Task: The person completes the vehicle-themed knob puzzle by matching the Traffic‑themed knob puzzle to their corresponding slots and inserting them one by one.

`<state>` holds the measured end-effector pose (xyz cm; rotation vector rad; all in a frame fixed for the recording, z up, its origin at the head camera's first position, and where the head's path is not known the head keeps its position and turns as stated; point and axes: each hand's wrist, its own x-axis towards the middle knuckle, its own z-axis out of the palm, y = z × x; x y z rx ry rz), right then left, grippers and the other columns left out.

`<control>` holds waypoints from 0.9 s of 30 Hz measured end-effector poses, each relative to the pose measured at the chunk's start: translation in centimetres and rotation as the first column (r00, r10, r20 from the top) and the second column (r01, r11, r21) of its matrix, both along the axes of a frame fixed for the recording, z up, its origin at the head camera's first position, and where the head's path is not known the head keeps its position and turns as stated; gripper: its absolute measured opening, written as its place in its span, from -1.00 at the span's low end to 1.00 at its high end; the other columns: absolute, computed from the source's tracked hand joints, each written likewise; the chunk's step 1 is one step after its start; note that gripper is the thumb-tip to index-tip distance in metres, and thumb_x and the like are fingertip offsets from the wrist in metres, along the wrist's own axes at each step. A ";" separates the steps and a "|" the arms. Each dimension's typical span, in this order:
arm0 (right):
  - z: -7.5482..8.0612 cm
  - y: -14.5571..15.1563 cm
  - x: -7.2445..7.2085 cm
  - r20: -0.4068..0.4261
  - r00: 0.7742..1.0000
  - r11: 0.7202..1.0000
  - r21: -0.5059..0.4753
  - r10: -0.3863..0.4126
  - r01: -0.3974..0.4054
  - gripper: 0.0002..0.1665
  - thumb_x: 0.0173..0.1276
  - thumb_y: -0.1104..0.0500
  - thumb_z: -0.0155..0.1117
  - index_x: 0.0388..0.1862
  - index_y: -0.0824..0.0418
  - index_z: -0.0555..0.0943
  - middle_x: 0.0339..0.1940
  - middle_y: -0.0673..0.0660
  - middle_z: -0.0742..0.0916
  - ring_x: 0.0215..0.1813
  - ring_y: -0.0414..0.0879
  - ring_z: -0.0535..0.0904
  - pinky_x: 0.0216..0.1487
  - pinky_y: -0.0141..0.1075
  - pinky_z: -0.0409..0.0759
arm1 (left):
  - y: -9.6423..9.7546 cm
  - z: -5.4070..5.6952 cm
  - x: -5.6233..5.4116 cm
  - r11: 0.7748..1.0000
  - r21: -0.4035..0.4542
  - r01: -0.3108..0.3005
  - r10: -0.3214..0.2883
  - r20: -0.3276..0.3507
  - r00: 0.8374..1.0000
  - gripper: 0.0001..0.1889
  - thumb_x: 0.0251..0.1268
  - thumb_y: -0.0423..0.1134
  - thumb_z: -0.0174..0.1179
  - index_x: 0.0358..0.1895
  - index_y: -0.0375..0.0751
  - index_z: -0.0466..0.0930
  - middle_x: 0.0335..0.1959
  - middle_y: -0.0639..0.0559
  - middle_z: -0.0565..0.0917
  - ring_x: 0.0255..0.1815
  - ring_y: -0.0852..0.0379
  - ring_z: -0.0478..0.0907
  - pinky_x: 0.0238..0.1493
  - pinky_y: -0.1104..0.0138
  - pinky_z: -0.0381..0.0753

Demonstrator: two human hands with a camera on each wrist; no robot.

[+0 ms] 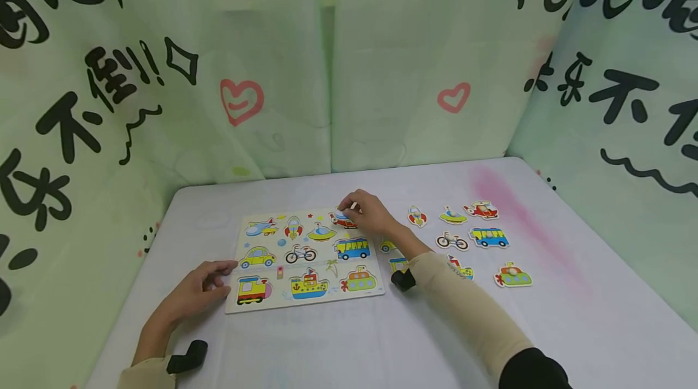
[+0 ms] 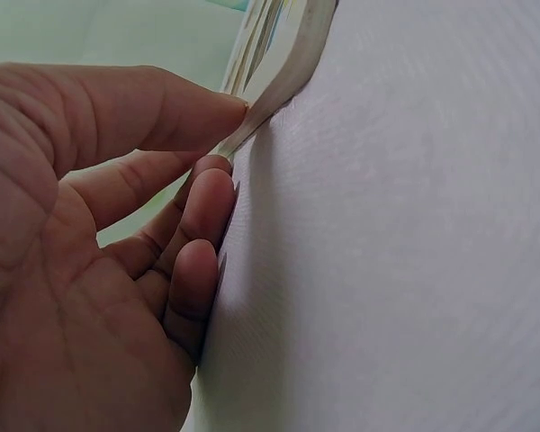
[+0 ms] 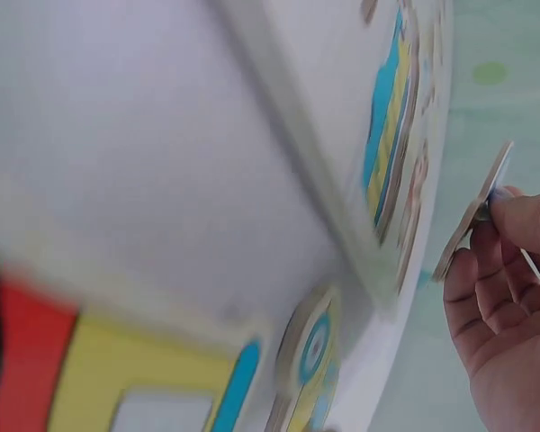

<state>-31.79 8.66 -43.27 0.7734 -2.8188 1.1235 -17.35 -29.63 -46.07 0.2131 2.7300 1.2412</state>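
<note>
A white puzzle board (image 1: 316, 305) printed with vehicle pictures lies on the white table. At its left edge my left hand (image 1: 199, 292) holds the board between thumb and index finger. In the left wrist view the thumb (image 2: 184, 108) meets the board's edge (image 2: 292, 76), other fingers bent against the tabletop. My right hand (image 1: 371, 213) is above the board's upper right corner, beside the helicopter picture (image 1: 342, 223). It pinches a thin wooden puzzle piece (image 3: 463, 232), seen edge-on in the right wrist view; its picture is mostly hidden.
Loose pieces lie right of the board: a rocket (image 1: 417, 217), flying saucer (image 1: 452, 216), helicopter (image 1: 482, 210), bicycle (image 1: 452, 241), bus (image 1: 489, 237) and submarine (image 1: 512, 275). The right forearm partly covers a ship piece (image 1: 465, 270). Green curtains (image 1: 392, 122) stand behind the table.
</note>
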 end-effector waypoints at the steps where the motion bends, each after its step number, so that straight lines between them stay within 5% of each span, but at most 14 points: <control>1: 0.0 -0.4 0.0 -0.007 1.000 1.000 -0.003 0.012 -0.012 -0.84 0.50 0.29 0.22 -0.05 0.23 0.70 -0.05 0.13 0.68 -0.08 -0.03 0.54 0.05 -0.20 0.54 | 0.0 0.0 0.0 1.000 -0.002 -0.004 0.004 0.003 1.000 -0.48 0.28 -0.41 0.32 0.31 -0.42 0.50 0.02 -0.14 0.57 -0.11 0.05 0.39 -0.20 0.40 0.40; 27: -0.3 -7.9 0.9 -0.020 0.989 0.988 -0.053 0.144 -0.145 -0.86 0.51 0.28 0.24 -0.06 0.25 0.70 -0.09 0.14 0.69 -0.14 -0.05 0.52 -0.02 -0.29 0.51 | -0.1 -0.2 0.0 1.000 -0.007 -0.012 0.012 0.004 1.000 -0.48 0.28 -0.43 0.30 0.33 -0.37 0.51 0.08 -0.15 0.58 -0.09 0.02 0.40 -0.17 0.39 0.40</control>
